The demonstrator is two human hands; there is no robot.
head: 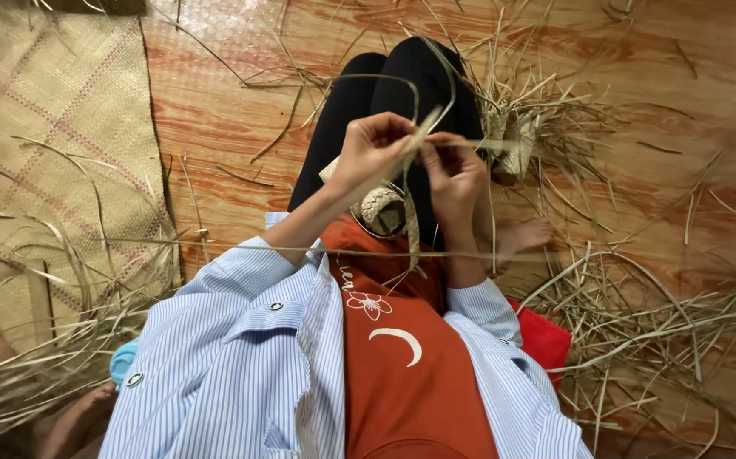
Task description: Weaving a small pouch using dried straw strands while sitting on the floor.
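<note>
Straw strip [414,136] is held up over the lap, pinched between both hands. Left hand [374,151] grip closed on it from one side, right hand [454,174] fingers closed on the other, keeping it taut above the small woven piece [382,209] resting on the legs. Loose straw [640,314] lies scattered on the wooden floor [215,110], with a woven mat [45,119] to the left.

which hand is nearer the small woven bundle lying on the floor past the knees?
Right. The right hand is just beside the woven bundle, slightly nearer the body; the left hand is farther off, across the dark-clad legs.
</note>
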